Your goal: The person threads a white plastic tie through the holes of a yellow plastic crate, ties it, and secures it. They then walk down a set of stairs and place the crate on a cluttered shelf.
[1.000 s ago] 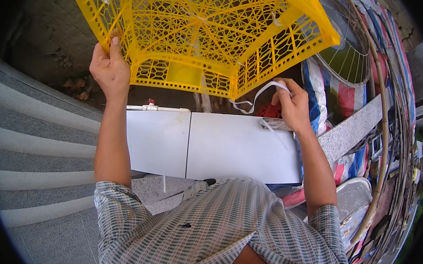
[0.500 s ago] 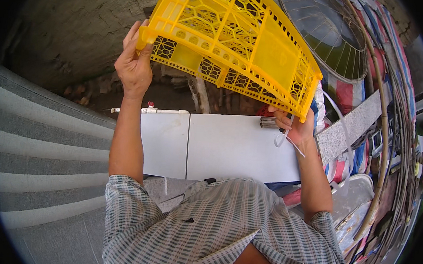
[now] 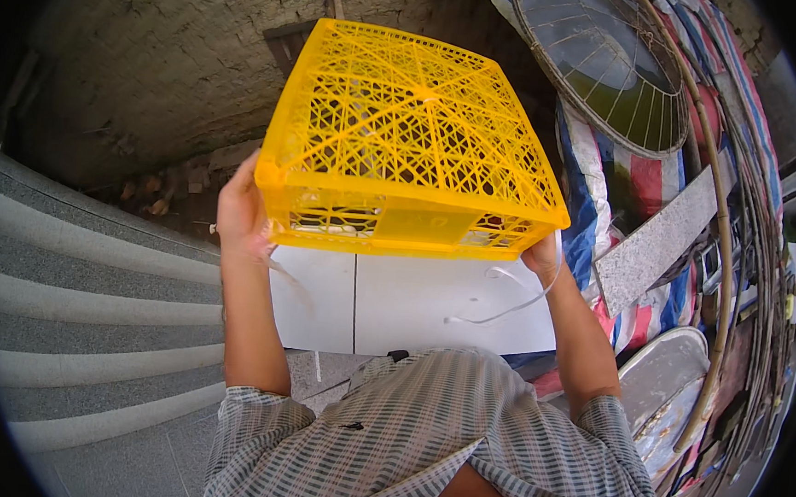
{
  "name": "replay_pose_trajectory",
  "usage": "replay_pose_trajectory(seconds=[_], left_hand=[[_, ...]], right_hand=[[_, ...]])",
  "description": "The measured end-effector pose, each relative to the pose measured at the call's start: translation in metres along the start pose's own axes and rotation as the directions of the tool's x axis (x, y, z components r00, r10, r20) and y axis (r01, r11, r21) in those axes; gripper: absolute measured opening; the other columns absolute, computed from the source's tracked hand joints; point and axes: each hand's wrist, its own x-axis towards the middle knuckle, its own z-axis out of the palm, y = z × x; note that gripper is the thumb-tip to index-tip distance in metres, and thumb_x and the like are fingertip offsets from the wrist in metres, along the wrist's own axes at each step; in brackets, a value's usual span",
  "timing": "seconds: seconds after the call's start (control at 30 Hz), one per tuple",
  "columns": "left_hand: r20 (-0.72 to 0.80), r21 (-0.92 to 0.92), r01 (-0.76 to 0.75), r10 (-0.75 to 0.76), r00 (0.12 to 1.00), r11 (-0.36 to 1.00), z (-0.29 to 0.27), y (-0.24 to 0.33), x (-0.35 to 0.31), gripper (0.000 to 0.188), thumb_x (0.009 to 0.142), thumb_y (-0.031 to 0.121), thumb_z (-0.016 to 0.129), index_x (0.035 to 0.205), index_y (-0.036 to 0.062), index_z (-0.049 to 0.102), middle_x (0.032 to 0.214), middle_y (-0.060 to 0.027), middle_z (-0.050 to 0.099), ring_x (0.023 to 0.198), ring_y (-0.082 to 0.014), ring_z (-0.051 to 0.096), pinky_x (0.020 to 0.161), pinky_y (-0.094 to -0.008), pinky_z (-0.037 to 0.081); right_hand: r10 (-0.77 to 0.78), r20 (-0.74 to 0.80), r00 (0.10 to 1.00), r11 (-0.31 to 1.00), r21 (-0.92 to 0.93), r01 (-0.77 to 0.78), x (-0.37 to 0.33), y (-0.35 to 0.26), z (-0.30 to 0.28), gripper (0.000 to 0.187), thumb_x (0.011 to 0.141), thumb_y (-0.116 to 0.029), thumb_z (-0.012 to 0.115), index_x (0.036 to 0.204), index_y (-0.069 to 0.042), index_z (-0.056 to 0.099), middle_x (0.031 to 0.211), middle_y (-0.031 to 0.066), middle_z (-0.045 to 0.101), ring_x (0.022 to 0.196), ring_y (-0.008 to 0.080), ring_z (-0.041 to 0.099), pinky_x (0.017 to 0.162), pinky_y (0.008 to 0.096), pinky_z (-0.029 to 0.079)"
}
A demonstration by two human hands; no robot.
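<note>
A yellow plastic crate (image 3: 424, 144) with lattice walls hangs in front of me, its latticed base facing up toward me. My left hand (image 3: 242, 208) grips its near left corner, the fingers partly hidden behind it. At the near right corner, my right hand (image 3: 542, 255) is closed on the crate's lower edge, mostly covered by it. A thin white strap (image 3: 514, 310) dangles in a loop beside the right hand. Below the crate lies a white two-panel surface (image 3: 432, 292) with a dark seam.
Grey steps (image 3: 100, 292) descend on the left. A rough earthen wall (image 3: 152, 74) rises behind. To the right are a round wire-ribbed cover (image 3: 605, 64), striped tarpaulin (image 3: 647, 183), a speckled stone slab (image 3: 657, 234), a long bent pole (image 3: 718, 271) and a metal basin (image 3: 672, 360).
The crate has come down and closer, and has turned so that its latticed base shows. Both hands have stayed on it, the left one moving lower.
</note>
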Motion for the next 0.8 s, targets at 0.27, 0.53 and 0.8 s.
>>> replay_pose_trajectory(seconds=[0.27, 0.53, 0.8], left_hand=[[-0.577, 0.367, 0.282, -0.021, 0.816, 0.886, -0.016, -0.058, 0.000, 0.034, 0.110, 0.019, 0.047, 0.134, -0.0010, 0.059, 0.123, -0.0159, 0.070, 0.107, -0.0275, 0.070, 0.093, -0.0417, 0.059], [-0.441, 0.407, 0.048, 0.150, 0.885, 0.912, -0.061, -0.069, 0.162, 0.033, 0.113, 0.022, 0.041, 0.127, -0.0007, 0.061, 0.111, -0.0134, 0.071, 0.091, -0.0237, 0.071, 0.083, -0.0399, 0.059], [-0.446, 0.754, 0.008, 0.503, 0.741, 0.657, -0.110, -0.053, 0.307, 0.035, 0.109, 0.024, 0.050, 0.089, -0.0020, 0.064, 0.076, -0.0085, 0.062, 0.060, -0.0190, 0.055, 0.057, -0.0384, 0.046]], right_hand=[[0.151, -0.272, 0.950, 0.989, 0.035, -0.147, -0.018, 0.021, -0.016, 0.040, 0.107, -0.033, 0.057, 0.140, -0.012, 0.059, 0.130, 0.0039, 0.070, 0.101, 0.0171, 0.071, 0.081, 0.0344, 0.059], [0.067, -0.629, 0.775, 0.795, -0.435, -0.423, 0.018, 0.012, 0.015, 0.021, 0.102, -0.020, 0.060, 0.116, -0.008, 0.071, 0.081, 0.0065, 0.073, 0.051, 0.0108, 0.051, 0.045, 0.0293, 0.035], [-0.190, 0.186, 0.964, -0.300, -0.946, 0.124, -0.011, 0.051, 0.050, 0.019, 0.092, -0.013, 0.066, 0.109, -0.004, 0.069, 0.092, 0.0157, 0.064, 0.072, 0.0369, 0.066, 0.062, 0.0496, 0.054]])
